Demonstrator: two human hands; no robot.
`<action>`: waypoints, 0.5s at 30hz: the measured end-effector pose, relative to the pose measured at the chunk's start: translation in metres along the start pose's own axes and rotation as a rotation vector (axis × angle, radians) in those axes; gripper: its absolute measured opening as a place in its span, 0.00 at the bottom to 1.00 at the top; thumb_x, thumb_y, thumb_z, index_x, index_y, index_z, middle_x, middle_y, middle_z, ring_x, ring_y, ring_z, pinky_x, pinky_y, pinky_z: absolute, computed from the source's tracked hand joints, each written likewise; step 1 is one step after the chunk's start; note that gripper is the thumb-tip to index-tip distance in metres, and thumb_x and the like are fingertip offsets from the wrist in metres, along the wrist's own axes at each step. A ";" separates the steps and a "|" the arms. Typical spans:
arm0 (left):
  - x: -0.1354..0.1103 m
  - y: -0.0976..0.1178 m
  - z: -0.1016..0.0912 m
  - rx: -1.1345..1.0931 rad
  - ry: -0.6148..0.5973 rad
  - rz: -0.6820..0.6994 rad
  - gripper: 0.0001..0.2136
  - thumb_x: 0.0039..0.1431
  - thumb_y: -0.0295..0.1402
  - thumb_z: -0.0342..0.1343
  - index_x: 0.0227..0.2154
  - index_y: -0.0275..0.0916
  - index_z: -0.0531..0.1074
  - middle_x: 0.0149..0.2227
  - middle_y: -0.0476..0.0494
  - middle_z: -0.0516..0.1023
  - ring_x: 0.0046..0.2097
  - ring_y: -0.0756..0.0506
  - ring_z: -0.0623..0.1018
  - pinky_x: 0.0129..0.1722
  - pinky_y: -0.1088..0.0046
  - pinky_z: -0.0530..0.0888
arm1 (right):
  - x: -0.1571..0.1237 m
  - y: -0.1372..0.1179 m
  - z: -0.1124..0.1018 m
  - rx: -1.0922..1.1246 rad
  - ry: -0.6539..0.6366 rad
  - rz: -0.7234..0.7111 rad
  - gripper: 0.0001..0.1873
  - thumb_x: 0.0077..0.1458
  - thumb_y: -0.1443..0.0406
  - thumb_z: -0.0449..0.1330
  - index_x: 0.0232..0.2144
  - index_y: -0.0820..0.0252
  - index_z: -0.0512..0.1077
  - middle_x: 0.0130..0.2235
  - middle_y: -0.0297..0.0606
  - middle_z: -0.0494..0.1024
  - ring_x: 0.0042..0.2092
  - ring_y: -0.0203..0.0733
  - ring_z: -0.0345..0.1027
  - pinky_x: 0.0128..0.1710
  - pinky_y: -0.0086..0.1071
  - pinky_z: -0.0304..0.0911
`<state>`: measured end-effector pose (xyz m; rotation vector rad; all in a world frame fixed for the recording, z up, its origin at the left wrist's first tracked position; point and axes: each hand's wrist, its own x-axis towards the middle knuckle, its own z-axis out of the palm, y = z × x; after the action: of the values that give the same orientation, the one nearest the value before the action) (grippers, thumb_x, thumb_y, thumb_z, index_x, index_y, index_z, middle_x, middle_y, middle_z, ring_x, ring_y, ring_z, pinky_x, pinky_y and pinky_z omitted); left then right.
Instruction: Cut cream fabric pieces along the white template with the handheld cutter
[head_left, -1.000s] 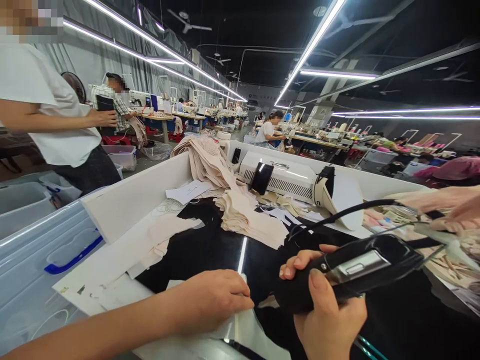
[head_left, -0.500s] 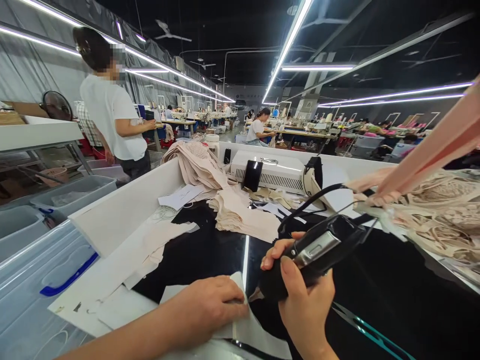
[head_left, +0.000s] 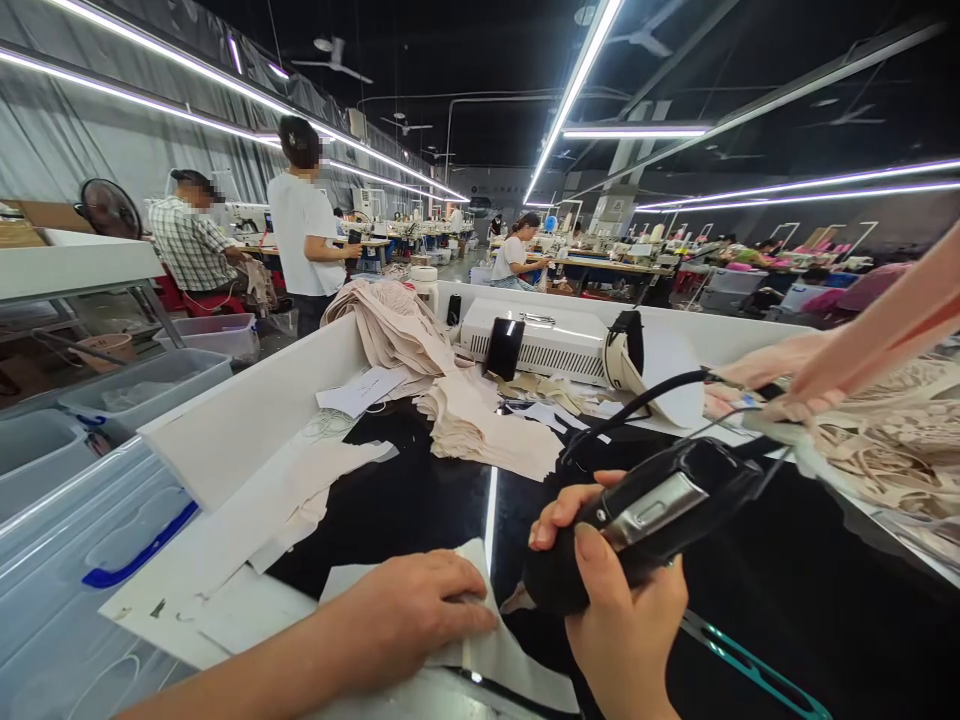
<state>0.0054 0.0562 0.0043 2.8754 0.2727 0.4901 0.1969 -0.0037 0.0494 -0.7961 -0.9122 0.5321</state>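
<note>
My right hand (head_left: 622, 610) is wrapped round a black corded hand tool (head_left: 667, 500) with a silver plate on its side. The tool is held tilted above the glossy black tabletop (head_left: 420, 515), its far end up to the right. Near that end a pink cloth strip (head_left: 862, 350) comes down from the upper right. My left hand (head_left: 424, 605) rests low in the middle, fingers bent and together on a thin pale fabric piece (head_left: 517, 660). Its thumb is hidden. The black tool's near end is just right of this piece, apart from my left fingers.
Stacked beige fabric pieces (head_left: 487, 425) lie ahead, before a white vented machine (head_left: 562, 345) and a phone (head_left: 505, 348). Teal scissors (head_left: 757, 665) lie at lower right. Lace pieces (head_left: 885, 410) fill the right side. Plastic bins (head_left: 165, 385) and a standing person (head_left: 304, 230) are left.
My right hand and the black tool have shifted slightly right; the pink strip has moved with them. My left hand is almost still. The standing person has walked farther off, uncovering a seated person.
</note>
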 end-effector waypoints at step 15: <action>0.001 -0.002 0.003 0.026 -0.051 -0.023 0.12 0.66 0.22 0.59 0.49 0.42 0.74 0.53 0.45 0.78 0.56 0.44 0.78 0.65 0.65 0.68 | -0.002 -0.013 -0.016 -0.065 0.113 0.088 0.21 0.53 0.58 0.72 0.45 0.50 0.69 0.30 0.29 0.76 0.27 0.41 0.73 0.30 0.38 0.74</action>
<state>0.0065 0.0577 0.0016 2.9012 0.3058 0.4107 0.2107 -0.0187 0.0531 -0.9195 -0.7963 0.5314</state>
